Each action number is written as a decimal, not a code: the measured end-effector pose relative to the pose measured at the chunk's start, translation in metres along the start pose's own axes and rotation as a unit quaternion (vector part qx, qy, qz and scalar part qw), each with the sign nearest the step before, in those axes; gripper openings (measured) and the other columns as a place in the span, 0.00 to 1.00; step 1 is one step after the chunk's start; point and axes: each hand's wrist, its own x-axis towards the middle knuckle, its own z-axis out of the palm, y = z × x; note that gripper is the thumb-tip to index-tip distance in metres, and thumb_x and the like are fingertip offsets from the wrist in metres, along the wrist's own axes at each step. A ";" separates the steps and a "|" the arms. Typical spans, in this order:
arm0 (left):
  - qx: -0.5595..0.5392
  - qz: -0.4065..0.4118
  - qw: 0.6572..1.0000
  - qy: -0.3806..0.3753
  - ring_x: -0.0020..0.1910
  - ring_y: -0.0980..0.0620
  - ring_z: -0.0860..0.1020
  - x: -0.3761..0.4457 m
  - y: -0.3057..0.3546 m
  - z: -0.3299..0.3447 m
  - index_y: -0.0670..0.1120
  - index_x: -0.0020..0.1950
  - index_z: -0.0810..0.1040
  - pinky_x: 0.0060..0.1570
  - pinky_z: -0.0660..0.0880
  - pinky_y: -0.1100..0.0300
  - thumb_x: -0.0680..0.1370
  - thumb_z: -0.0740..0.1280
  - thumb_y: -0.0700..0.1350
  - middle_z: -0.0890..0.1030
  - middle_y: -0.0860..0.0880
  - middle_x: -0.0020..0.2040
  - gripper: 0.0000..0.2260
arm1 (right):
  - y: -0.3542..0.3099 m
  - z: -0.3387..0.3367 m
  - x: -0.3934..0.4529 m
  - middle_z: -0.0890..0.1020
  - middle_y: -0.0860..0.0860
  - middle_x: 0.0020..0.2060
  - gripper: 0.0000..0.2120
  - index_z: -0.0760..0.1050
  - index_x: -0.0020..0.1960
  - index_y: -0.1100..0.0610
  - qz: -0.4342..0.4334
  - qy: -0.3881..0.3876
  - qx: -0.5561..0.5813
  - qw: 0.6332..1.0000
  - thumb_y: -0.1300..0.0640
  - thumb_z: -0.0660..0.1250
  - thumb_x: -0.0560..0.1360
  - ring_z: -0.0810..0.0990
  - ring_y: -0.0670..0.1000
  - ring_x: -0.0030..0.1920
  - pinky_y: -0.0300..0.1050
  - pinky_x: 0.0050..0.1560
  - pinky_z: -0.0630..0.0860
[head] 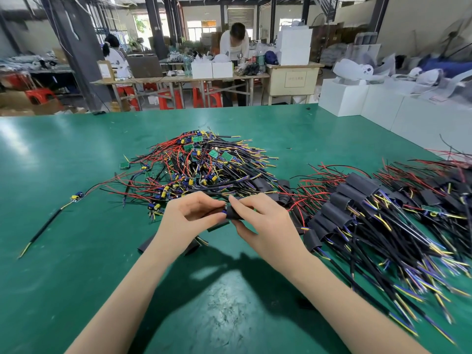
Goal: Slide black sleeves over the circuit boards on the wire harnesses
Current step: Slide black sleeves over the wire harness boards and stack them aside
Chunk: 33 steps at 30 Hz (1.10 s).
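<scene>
Harnesses (201, 167) heaped beyond hands; sleeved ones (383, 215) piled right.

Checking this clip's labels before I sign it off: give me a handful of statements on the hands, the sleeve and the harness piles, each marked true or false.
1. The right hand grips a black sleeve. True.
2. The left hand rests flat and open on the green table. False: it is raised, fingers curled, pinching at the sleeve's end.
3. The sleeved harnesses lie to the person's right. True.
4. The pile of bare harnesses lies nearer the person than the hands. False: it lies beyond them, toward the table's middle.
5. One single harness lies apart, left of the bare pile. True.
6. Every board in the far pile wears a sleeve. False: green boards show bare.
</scene>
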 end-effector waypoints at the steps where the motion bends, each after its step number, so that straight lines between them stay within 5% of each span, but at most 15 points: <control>1: -0.003 0.003 1.000 0.001 0.42 0.54 0.84 0.000 0.000 0.000 0.42 0.44 0.83 0.45 0.77 0.67 0.66 0.75 0.39 0.86 0.46 0.42 0.08 | -0.001 0.001 0.001 0.82 0.57 0.43 0.18 0.79 0.58 0.66 -0.001 0.004 -0.005 1.000 0.68 0.74 0.68 0.80 0.59 0.41 0.51 0.43 0.78; 15: -0.056 -0.014 0.997 -0.042 0.42 0.57 0.82 0.000 0.001 -0.003 0.50 0.44 0.84 0.45 0.77 0.68 0.68 0.77 0.38 0.85 0.52 0.42 0.10 | -0.006 -0.013 0.013 0.83 0.54 0.44 0.14 0.81 0.57 0.63 -0.106 0.054 -0.067 0.991 0.66 0.72 0.72 0.77 0.60 0.41 0.54 0.41 0.76; 19: -0.084 -0.001 0.995 -0.053 0.47 0.54 0.82 0.002 0.007 -0.005 0.50 0.49 0.85 0.49 0.77 0.64 0.72 0.71 0.48 0.85 0.51 0.46 0.08 | -0.011 -0.032 0.016 0.81 0.55 0.47 0.15 0.78 0.62 0.61 -0.104 0.058 -0.061 0.991 0.65 0.69 0.75 0.79 0.58 0.49 0.52 0.46 0.77; 23: -0.144 -0.044 0.986 0.066 0.45 0.50 0.81 0.010 0.007 -0.021 0.45 0.48 0.86 0.46 0.78 0.61 0.78 0.64 0.53 0.85 0.46 0.45 0.15 | 0.005 -0.066 0.022 0.81 0.51 0.50 0.14 0.77 0.64 0.56 -0.043 0.143 -0.132 0.980 0.58 0.67 0.78 0.81 0.49 0.43 0.45 0.33 0.78; 26: -0.093 -0.071 0.985 0.129 0.42 0.50 0.80 0.011 -0.002 -0.031 0.41 0.48 0.83 0.42 0.77 0.63 0.80 0.63 0.47 0.84 0.46 0.42 0.12 | 0.039 -0.093 0.021 0.81 0.54 0.50 0.15 0.78 0.63 0.55 0.107 0.190 -0.205 0.954 0.55 0.67 0.77 0.81 0.56 0.42 0.48 0.34 0.76; 30: -0.022 -0.095 0.983 0.155 0.41 0.52 0.79 0.011 -0.013 -0.037 0.44 0.46 0.83 0.41 0.75 0.62 0.81 0.64 0.41 0.84 0.48 0.41 0.09 | 0.090 -0.115 0.001 0.78 0.63 0.51 0.16 0.78 0.60 0.60 0.381 0.099 -0.288 0.873 0.55 0.69 0.75 0.75 0.66 0.50 0.52 0.39 0.71; 33: 0.010 -0.106 0.981 0.165 0.41 0.51 0.79 0.012 -0.017 -0.041 0.46 0.45 0.84 0.42 0.73 0.59 0.80 0.65 0.40 0.84 0.49 0.40 0.08 | 0.106 -0.116 -0.012 0.78 0.68 0.47 0.15 0.80 0.54 0.65 0.403 0.032 -0.300 0.864 0.54 0.69 0.75 0.71 0.68 0.53 0.54 0.44 0.70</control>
